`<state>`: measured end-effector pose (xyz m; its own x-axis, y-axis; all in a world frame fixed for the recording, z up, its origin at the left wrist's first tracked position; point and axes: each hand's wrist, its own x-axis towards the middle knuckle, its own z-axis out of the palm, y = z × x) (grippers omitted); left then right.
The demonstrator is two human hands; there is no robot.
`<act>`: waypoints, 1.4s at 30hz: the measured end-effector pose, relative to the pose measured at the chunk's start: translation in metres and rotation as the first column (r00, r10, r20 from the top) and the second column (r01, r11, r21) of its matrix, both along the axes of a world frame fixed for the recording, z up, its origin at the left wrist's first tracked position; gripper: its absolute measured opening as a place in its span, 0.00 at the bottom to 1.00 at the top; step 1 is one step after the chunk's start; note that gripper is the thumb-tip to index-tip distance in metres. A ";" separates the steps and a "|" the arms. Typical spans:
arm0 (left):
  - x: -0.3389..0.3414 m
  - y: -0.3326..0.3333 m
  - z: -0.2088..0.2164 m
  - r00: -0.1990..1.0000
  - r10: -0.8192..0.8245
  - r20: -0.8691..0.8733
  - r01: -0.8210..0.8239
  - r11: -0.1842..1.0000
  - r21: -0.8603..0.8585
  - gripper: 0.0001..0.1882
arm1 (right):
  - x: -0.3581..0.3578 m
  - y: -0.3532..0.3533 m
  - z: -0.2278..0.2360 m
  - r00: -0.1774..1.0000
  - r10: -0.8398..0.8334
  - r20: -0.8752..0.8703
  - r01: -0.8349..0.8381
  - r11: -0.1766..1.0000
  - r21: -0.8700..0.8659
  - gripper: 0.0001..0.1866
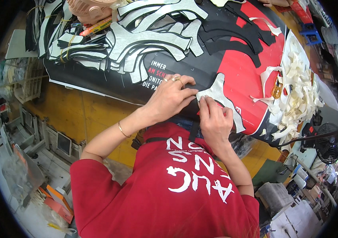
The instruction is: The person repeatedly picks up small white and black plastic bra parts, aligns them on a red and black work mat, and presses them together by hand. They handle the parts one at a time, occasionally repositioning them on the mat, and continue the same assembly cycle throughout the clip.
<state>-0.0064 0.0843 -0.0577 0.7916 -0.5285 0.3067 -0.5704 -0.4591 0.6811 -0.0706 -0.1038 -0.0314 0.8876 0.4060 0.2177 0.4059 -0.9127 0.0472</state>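
Note:
A pale grey, branched cut fabric piece (pixel 216 89) lies at the table's near edge, one arm pointing away and another curving down to the right. My left hand (pixel 171 97), wearing rings and a bracelet, has its fingertips closed at the piece's left end. Beside it, my right hand (pixel 215 121) pinches that same end, fingers bent over the edge. The thumbs are partly hidden, as is whatever lies under the fingertips. Beyond my left hand spreads a pile of similar grey pieces with black undersides (pixel 149 39).
Black cut pieces (pixel 236 41) lie on the red and black table cover (pixel 240 75). At right is a heap of cream scraps (pixel 297 85) near yellow rubber bands (pixel 276 91). A pink fan-like device (pixel 91 10) stands far left; a black fan (pixel 328 142) is at right.

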 end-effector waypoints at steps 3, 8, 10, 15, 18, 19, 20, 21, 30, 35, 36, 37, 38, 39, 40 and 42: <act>-0.005 -0.005 -0.002 0.999 0.051 -0.009 -0.051 0.998 -0.035 0.10 | 0.001 0.003 -0.002 0.996 0.044 0.077 -0.039 0.997 -0.067 0.13; -0.007 -0.005 -0.003 0.997 0.059 -0.050 -0.063 0.996 -0.062 0.10 | 0.000 0.003 -0.002 0.992 0.099 0.075 -0.083 0.978 -0.193 0.13; -0.006 -0.004 -0.003 0.996 0.052 -0.069 -0.056 0.996 -0.063 0.11 | 0.004 -0.001 -0.003 0.983 0.143 0.113 -0.120 0.974 -0.190 0.13; -0.014 -0.008 0.002 0.985 0.146 -0.088 -0.156 0.981 -0.119 0.12 | 0.014 -0.014 -0.010 0.995 0.083 0.061 -0.089 0.990 0.107 0.11; -0.027 -0.011 0.010 0.941 0.261 -0.214 -0.288 0.951 -0.107 0.15 | 0.014 -0.018 -0.015 0.999 -0.006 -0.034 0.017 0.940 0.340 0.10; -0.031 -0.013 0.012 0.931 0.279 -0.234 -0.302 0.951 -0.064 0.15 | 0.013 -0.019 -0.016 0.999 -0.014 -0.029 0.024 0.926 0.376 0.10; -0.035 -0.015 0.014 0.921 0.295 -0.254 -0.308 0.951 -0.012 0.15 | 0.011 -0.019 -0.017 0.999 -0.024 -0.032 0.035 0.913 0.407 0.10; -0.038 -0.018 0.016 0.914 0.310 -0.262 -0.314 0.949 0.025 0.16 | 0.009 -0.020 -0.017 0.999 -0.037 -0.027 0.045 0.895 0.444 0.10; -0.032 -0.046 0.017 0.943 0.320 -0.094 -0.308 0.944 0.121 0.14 | 0.005 -0.027 -0.019 0.984 -0.092 -0.155 0.175 0.691 0.701 0.11; -0.027 -0.042 0.027 0.854 0.256 -0.452 -0.293 0.956 -0.013 0.07 | 0.012 -0.036 -0.014 0.987 -0.021 -0.162 0.136 0.659 0.740 0.10; -0.027 -0.044 0.029 0.850 0.259 -0.459 -0.354 0.926 -0.132 0.07 | 0.014 -0.038 -0.013 0.987 -0.004 -0.159 0.123 0.656 0.744 0.09; -0.026 -0.044 0.030 0.825 0.279 -0.491 -0.376 0.920 -0.110 0.07 | 0.017 -0.040 -0.010 0.985 0.001 -0.172 0.129 0.661 0.739 0.08; -0.025 -0.044 0.031 0.813 0.291 -0.503 -0.396 0.911 -0.113 0.08 | 0.019 -0.041 -0.008 0.984 0.006 -0.177 0.129 0.663 0.737 0.07; -0.024 -0.045 0.031 0.794 0.307 -0.525 -0.416 0.904 -0.100 0.08 | 0.021 -0.041 -0.005 0.983 0.011 -0.182 0.129 0.665 0.735 0.06; -0.024 -0.044 0.032 0.791 0.323 -0.519 -0.412 0.909 -0.061 0.08 | 0.021 -0.040 -0.001 0.977 -0.005 -0.215 0.160 0.683 0.712 0.06; -0.024 -0.045 0.033 0.782 0.308 -0.541 -0.416 0.905 -0.085 0.08 | 0.017 -0.037 0.007 0.958 -0.038 -0.283 0.224 0.716 0.661 0.06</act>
<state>-0.0299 0.0393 -0.0251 0.9813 -0.1451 -0.1268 0.0605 -0.3928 0.9176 -0.0534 -0.1407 -0.0241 0.9802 0.1048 0.1680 0.1926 -0.7017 -0.6859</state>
